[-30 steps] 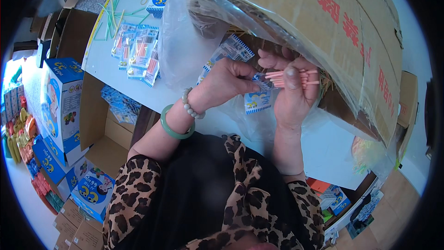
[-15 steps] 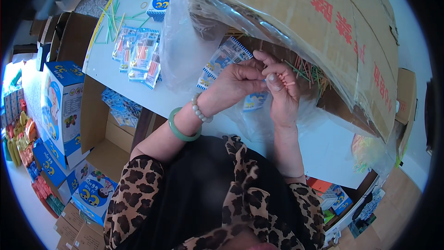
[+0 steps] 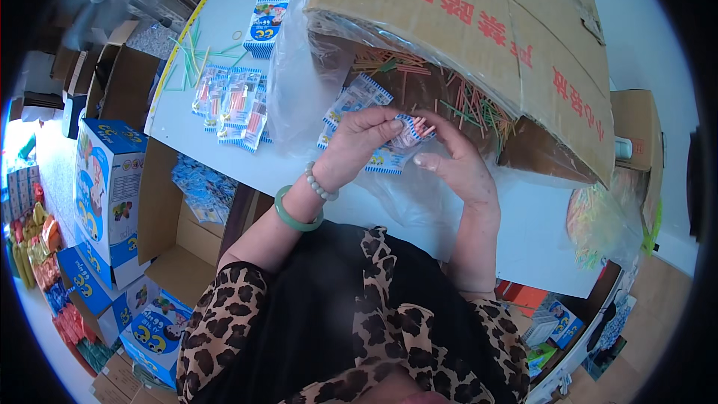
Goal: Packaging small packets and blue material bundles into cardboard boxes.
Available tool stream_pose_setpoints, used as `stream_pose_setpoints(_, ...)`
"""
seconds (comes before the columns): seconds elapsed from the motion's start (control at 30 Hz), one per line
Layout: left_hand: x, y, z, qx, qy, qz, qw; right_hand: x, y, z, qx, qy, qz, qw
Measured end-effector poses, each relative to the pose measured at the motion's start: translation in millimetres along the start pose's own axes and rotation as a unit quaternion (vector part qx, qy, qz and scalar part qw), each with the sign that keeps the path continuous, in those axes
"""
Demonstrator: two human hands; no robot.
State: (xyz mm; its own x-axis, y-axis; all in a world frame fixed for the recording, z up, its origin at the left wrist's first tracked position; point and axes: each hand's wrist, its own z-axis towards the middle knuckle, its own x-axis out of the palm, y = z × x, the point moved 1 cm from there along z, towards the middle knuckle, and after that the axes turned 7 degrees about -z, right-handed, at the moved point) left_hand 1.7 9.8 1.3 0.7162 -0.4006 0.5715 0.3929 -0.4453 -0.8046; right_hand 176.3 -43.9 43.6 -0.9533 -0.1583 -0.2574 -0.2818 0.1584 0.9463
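Observation:
In front of the carton, my left hand [image 3: 365,139] pinches a small blue-and-white striped packet [image 3: 408,129] between thumb and fingers. Short pink sticks [image 3: 424,129] poke out of the packet's end. Beside it, my right hand [image 3: 470,168] has its thumb and forefinger apart, the forefinger curving close behind the sticks; whether it touches them I cannot tell. Several flat packets [image 3: 357,99] lie under and behind my left hand. The large cardboard carton [image 3: 449,11] rests on its side, mouth toward me, with loose pink and green sticks [image 3: 479,108] inside.
Filled packets [image 3: 238,105] lie in a pile on the white table [image 3: 262,168], near a blue-and-white bag [image 3: 266,26] and scattered green straws [image 3: 196,60]. Clear plastic [image 3: 288,97] lines the carton. An open box of packets [image 3: 200,187] stands left; bundled pale sticks [image 3: 594,224] lie right.
My right hand has opened and drawn slightly away from my left. The packet with pink sticks now shows in my left hand. The view has shifted, revealing more of the carton's inside.

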Motion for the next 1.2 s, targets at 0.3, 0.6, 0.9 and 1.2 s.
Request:
stream_pose_setpoints(0.3, -3.9, 2.2, -5.2, -0.008, 0.047, -0.013, 0.999, 14.9, -39.8, 5.0, -0.026, -0.169, -0.151, 0.974)
stream_pose_setpoints(0.6, -9.0, 5.0, -1.3, 0.004, 0.008, 0.075, 0.997, 16.0, -32.9, -3.1, 0.003, -0.121, 0.033, 0.992)
stream_pose_setpoints(0.9, 17.3, -18.2, -22.6, 0.124, -0.015, 0.165, 0.978, 35.8, -16.8, -4.9, 0.026, -0.065, 0.071, 0.995)
stream_pose_setpoints(1.2, -5.1, -46.0, -80.3, 0.167, -0.026, 0.202, 0.965, 78.5, 9.3, -9.3, -0.015, 0.070, 0.027, 0.997)
